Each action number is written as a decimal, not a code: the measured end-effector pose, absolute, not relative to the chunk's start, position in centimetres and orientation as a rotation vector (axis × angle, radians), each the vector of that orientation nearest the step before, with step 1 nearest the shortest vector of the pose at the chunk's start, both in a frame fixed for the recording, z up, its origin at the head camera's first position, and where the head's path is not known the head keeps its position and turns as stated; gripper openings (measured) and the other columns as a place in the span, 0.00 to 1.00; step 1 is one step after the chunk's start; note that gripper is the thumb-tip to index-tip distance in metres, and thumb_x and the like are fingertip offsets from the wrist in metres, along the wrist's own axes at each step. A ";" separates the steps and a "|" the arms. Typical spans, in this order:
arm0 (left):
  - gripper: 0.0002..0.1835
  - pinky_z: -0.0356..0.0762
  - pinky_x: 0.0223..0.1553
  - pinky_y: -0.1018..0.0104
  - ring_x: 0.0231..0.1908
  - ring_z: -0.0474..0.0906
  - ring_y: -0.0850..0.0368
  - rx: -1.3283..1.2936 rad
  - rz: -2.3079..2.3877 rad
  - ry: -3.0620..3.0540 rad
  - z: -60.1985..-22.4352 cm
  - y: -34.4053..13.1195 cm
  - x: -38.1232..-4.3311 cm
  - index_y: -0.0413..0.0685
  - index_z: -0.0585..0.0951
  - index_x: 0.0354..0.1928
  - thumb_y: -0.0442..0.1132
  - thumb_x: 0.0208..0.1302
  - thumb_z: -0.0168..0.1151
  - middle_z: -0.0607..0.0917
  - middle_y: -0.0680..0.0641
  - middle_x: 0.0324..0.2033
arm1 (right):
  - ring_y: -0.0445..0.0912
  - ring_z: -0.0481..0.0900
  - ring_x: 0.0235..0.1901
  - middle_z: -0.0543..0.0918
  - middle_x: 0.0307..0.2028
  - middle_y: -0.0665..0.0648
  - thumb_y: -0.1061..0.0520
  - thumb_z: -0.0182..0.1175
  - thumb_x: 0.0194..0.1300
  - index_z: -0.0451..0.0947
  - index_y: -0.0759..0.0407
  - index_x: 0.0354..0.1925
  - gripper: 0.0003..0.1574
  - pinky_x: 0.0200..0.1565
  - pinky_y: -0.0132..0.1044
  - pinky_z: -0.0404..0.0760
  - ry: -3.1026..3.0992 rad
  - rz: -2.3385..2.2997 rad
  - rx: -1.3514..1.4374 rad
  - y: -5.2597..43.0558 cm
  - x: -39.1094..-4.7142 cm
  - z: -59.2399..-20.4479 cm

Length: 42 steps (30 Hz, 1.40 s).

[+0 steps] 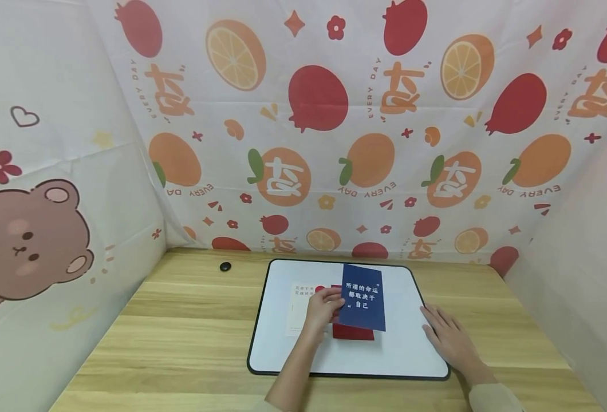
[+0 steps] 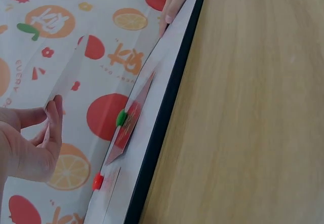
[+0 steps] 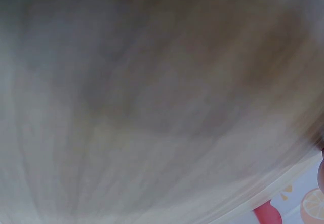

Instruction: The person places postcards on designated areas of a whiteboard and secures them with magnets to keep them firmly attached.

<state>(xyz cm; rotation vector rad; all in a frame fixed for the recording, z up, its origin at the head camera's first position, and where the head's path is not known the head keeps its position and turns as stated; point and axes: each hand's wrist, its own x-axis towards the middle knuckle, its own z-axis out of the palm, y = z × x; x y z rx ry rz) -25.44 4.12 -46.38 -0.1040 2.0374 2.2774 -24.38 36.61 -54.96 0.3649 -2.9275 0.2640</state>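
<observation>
My left hand [image 1: 321, 313] pinches the left edge of a dark blue card [image 1: 363, 312] with white Chinese characters. It holds this card raised above a whiteboard [image 1: 329, 363], apart from it. Partly hidden behind the blue card, a red card [image 1: 354, 332] is on the board, with a green magnet [image 2: 121, 117] on it in the left wrist view. To its left lies a cream card [image 1: 296, 313] with printed text and a red magnet [image 2: 97, 181]. My right hand [image 1: 450, 339] rests on the board's right edge, fingers extended. Pale, blurred fabric fills most of the right wrist view.
The black-rimmed board lies on a wooden table [image 1: 180, 337]. A small black round object [image 1: 225, 266] sits at the table's back left. Fruit-patterned cloth [image 1: 319, 171] hangs behind the table, and a bear-printed cloth [image 1: 35, 240] hangs at the left.
</observation>
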 end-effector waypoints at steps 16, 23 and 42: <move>0.14 0.80 0.29 0.65 0.30 0.80 0.57 -0.105 2.272 2.010 -46.7 6.1 -25.3 0.35 0.76 0.49 0.29 0.60 0.57 0.82 0.43 0.38 | 0.63 0.54 0.63 0.60 0.65 0.62 0.43 0.41 0.71 0.60 0.58 0.66 0.32 0.60 0.61 0.50 -2.939 0.269 0.348 36.5 -24.0 -54.6; 0.14 0.80 0.30 0.63 0.31 0.80 0.56 -0.115 2.267 1.999 -46.6 6.7 -25.2 0.35 0.76 0.49 0.29 0.60 0.57 0.82 0.44 0.38 | 0.63 0.53 0.63 0.60 0.65 0.62 0.43 0.41 0.71 0.60 0.58 0.66 0.32 0.60 0.60 0.49 -2.945 0.262 0.341 36.5 -24.1 -54.6; 0.15 0.80 0.29 0.65 0.31 0.80 0.56 -0.141 2.266 1.973 -47.4 8.4 -25.4 0.36 0.75 0.49 0.29 0.58 0.58 0.82 0.45 0.37 | 0.63 0.54 0.63 0.60 0.65 0.62 0.44 0.41 0.71 0.60 0.57 0.66 0.32 0.60 0.60 0.51 -2.952 0.215 0.319 36.3 -24.4 -54.4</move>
